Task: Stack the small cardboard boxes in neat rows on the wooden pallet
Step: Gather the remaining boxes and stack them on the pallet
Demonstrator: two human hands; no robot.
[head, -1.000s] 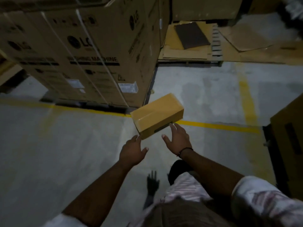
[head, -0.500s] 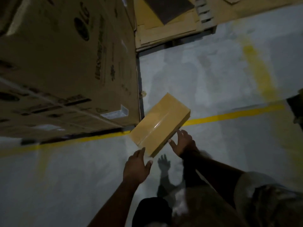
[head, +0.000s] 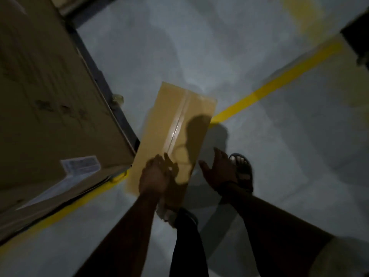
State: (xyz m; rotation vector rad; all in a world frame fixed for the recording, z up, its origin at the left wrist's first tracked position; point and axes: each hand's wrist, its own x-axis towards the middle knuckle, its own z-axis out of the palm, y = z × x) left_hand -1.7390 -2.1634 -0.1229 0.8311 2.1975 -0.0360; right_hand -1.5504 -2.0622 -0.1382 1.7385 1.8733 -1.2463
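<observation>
A small tan cardboard box [head: 175, 124] with a taped seam is at the middle of the head view, tilted lengthwise away from me over the grey floor. Whether it rests on the floor or is in the air, I cannot tell. My left hand [head: 154, 175] is over the box's near end with its fingers apart, not wrapped around it. My right hand [head: 217, 169] is spread open just right of the box's near corner, apart from it. The box's nearest end is hidden behind my left arm and leg. No wooden pallet is in view.
A big printed carton [head: 50, 96] with a white label fills the left side, close to the box. A yellow floor line [head: 269, 90] runs diagonally under the box. My sandalled foot [head: 242, 169] stands right of my right hand. A dark object [head: 357, 37] sits at the upper right edge.
The box has dropped from above my open hands to hand level or lower. My view has tilted down toward the floor, and the pallet at the back has left the frame.
</observation>
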